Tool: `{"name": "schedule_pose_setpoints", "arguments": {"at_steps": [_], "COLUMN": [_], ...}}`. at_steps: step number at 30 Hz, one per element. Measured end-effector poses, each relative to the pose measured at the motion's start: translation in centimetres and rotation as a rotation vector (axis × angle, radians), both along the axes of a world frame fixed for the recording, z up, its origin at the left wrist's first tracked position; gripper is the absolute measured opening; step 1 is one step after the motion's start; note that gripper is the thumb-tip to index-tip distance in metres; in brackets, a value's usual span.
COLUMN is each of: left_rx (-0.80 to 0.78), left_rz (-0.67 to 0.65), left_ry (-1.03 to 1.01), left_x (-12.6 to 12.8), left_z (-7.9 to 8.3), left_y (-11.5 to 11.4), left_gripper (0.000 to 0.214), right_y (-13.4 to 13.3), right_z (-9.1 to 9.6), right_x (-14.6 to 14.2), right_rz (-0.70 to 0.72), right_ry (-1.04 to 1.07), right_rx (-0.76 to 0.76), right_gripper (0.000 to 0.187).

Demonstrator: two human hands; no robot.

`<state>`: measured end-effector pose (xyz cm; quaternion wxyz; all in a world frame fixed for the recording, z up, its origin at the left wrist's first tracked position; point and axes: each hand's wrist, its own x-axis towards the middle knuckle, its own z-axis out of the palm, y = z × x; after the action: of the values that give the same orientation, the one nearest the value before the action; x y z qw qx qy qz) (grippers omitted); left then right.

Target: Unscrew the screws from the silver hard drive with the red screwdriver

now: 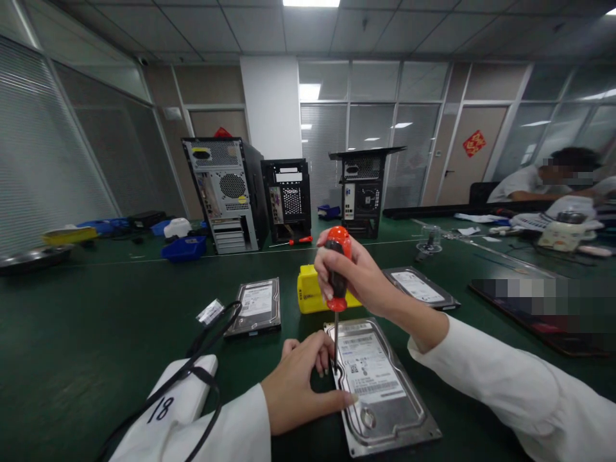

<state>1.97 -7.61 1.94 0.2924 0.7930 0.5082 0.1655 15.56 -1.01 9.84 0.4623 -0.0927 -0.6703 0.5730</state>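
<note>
My right hand (353, 269) is wrapped round the red and black handle of a screwdriver (339, 269). The shaft points straight down, its tip on the left edge of a silver hard drive (385, 391) with a white label. My left hand (305, 378) grips that drive at its left side, thumb on the top face and fingers by the edge. Just behind the drive sits a yellow bin (310, 292), partly hidden by my right hand. A second hard drive (260, 305) lies to the left, and a third hard drive (418, 287) to the right.
A white box marked 18 (180, 391) with a black cable lies by my left forearm. Computer cases (231, 192) stand at the back, with another screwdriver (298, 240) before them. A blue bin (183, 249) is at left. A person (543, 176) sits far right.
</note>
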Motion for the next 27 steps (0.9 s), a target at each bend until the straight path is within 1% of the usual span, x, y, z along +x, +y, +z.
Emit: {"name": "schedule_pose_setpoints", "arguments": {"at_steps": [3,5,7,9,11,13,14,16,18,20,22,25,27], "left_rx": [-0.012,0.001,0.088,0.210,0.295,0.368,0.413,0.481,0.506,0.507,0.511,0.523,0.527], "left_rz": [-0.023,-0.043,-0.032,0.045,0.015,-0.021,-0.012,0.040,0.078,0.086,0.080,0.068,0.064], "left_ry": [0.012,-0.033,-0.147,-0.164,-0.063,0.135,0.250,0.433,0.526,0.569,0.612,0.669,0.705], "left_x": [-0.4,-1.0,-1.6,-2.0,-2.3,-2.4,-2.4,-2.3,-2.1,-1.9,-1.7,-1.6,-1.7], "left_z": [0.5,1.2,2.0,2.5,2.7,2.5,2.3,1.8,1.3,0.9,0.5,-0.1,-0.4], "left_y": [0.5,1.3,2.2,3.2,3.9,4.4,4.6,4.8,5.1,5.4,5.7,6.0,6.0], "left_gripper": [0.054,0.058,0.046,0.040,0.037,0.029,0.027,0.026,0.026,0.025,0.023,0.023,0.025], "right_y": [0.3,0.4,0.5,0.8,1.2,1.7,2.0,2.3,2.4,2.3,2.2,2.8,3.6], "right_z": [0.3,1.2,2.6,4.1,5.2,5.8,5.8,5.2,3.8,1.9,-0.3,-3.2,-4.4], "right_x": [0.0,0.3,0.7,1.4,2.4,3.5,4.2,5.4,6.3,6.9,7.1,6.8,6.7], "right_rz": [-0.028,-0.081,-0.146,-0.193,-0.284,-0.420,-0.474,-0.473,-0.384,-0.278,-0.241,-0.345,-0.418], "right_ry": [0.047,0.106,0.183,0.232,0.223,0.119,0.017,-0.176,-0.450,-0.772,-1.017,-1.247,-1.344], "right_rx": [-0.019,-0.011,0.007,0.029,0.072,0.169,0.236,0.308,0.345,0.372,0.412,0.501,0.562], "right_gripper": [0.031,0.033,0.034,0.031,0.030,0.034,0.037,0.038,0.036,0.034,0.031,0.027,0.028]}}
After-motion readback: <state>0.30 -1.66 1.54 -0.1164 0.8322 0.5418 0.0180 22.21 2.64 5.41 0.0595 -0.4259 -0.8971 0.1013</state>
